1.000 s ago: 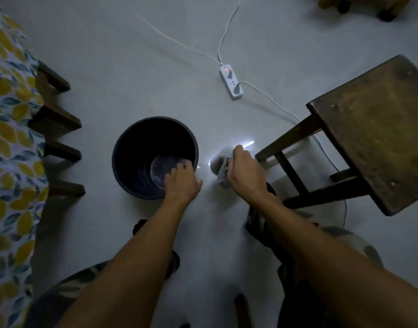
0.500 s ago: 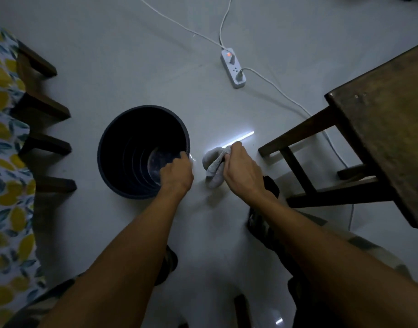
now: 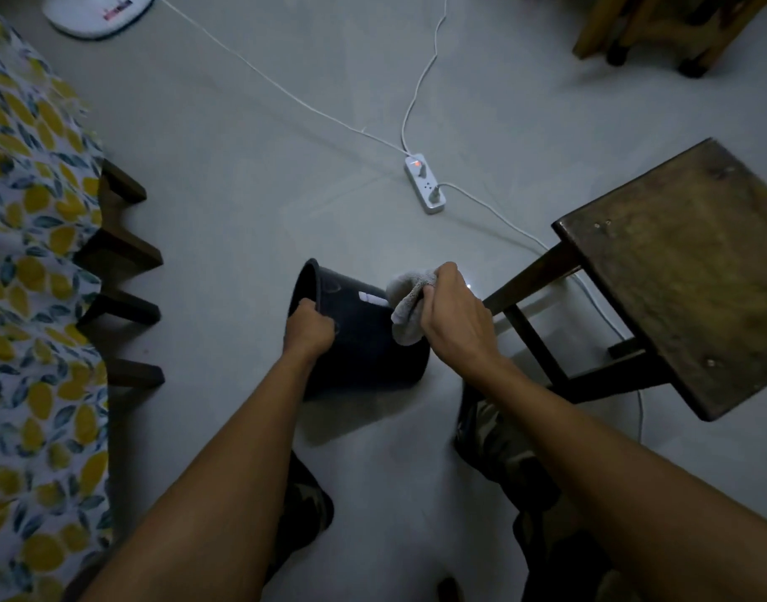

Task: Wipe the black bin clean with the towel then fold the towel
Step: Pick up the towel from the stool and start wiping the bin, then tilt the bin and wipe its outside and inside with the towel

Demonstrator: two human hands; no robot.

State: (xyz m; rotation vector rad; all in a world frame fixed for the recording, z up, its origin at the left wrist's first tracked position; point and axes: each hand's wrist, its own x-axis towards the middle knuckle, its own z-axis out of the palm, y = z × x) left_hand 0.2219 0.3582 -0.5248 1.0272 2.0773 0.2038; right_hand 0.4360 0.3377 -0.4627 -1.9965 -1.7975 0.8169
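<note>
Writing: a small pale label point(image 3: 373, 298) is showing on the outer wall of the round black plastic bin point(image 3: 364, 341), but its print is too small to read; red marks are showing on the white rounded base point(image 3: 97, 13) at the far left corner, too blurred to make out.
Bin: it is lying tilted on its side on the grey floor point(image 3: 242, 189), its open mouth facing left and away from the person; nothing can be seen of its inside from here.
Left hand: the left hand point(image 3: 308, 330) is clenching the bin's rim at the mouth, fingers hooked over the edge.
Right hand: the right hand point(image 3: 453, 317) is grasping a bunched grey cloth towel point(image 3: 410, 308) and pressing it against the bin's outer wall, just right of the label.
Towel: it is crumpled, touching the bin near its base end.
Right of the bin: a dark worn wooden stool point(image 3: 677, 271) is standing close by, one leg just beside the right hand.
Beyond the bin: a white power strip point(image 3: 425, 184) with a red light glowing is lying on the floor, white cables point(image 3: 286, 91) running from it.
Left of the bin: a yellow lemon-patterned cloth point(image 3: 30, 275) is hanging over dark wooden legs.
</note>
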